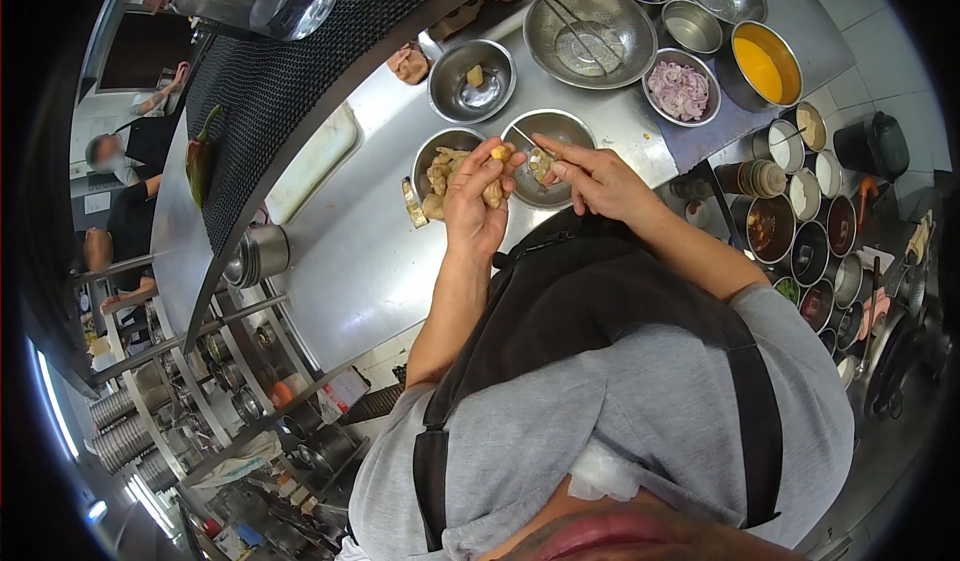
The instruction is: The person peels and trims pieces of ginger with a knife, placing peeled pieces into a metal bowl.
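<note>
My left hand (478,196) is closed around a knob of ginger (493,195), whose yellow, peeled end sticks up between thumb and fingers. In my right hand (605,179) is a small knife (523,137), its thin blade pointing toward the ginger; its handle is hidden by my fingers. Both hands are over a metal bowl (560,121) with peelings (541,166) in it. Left of it, partly behind my left hand, a second bowl (424,148) holds unpeeled ginger (440,171). A third bowl (450,101) contains one pale yellow piece (475,76).
Behind stand a colander (540,41) with tongs in it, a bowl of sliced onion (680,91) and a pot of orange liquid (765,66). Several sauce containers (770,226) are at the right. A black-matted shelf (270,81) borders the left; other people (130,221) are beyond it.
</note>
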The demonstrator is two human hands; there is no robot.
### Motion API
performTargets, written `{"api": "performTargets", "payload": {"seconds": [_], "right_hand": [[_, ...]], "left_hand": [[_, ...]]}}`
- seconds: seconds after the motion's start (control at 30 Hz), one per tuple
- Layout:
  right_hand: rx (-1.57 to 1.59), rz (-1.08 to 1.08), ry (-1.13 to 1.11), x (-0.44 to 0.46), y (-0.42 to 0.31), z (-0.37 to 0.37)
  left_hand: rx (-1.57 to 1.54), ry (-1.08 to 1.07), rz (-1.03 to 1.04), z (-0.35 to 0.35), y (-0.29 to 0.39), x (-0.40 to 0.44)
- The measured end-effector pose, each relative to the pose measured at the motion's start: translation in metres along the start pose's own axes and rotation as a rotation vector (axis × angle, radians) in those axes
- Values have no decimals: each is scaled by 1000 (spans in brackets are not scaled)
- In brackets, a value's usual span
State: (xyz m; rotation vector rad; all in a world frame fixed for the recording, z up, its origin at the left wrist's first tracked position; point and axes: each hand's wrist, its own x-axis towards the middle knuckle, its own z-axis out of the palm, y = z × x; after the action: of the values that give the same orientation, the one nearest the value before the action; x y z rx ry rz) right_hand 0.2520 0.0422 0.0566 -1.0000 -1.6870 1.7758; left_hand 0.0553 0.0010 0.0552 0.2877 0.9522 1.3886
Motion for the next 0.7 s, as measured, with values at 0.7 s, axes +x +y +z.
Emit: {"api": "performTargets", "payload": {"seconds": [0.7], "right_hand": [[-219,-194,30,-6,-9,11]], "left_hand": [[95,-63,135,7,-9,-5]]}}
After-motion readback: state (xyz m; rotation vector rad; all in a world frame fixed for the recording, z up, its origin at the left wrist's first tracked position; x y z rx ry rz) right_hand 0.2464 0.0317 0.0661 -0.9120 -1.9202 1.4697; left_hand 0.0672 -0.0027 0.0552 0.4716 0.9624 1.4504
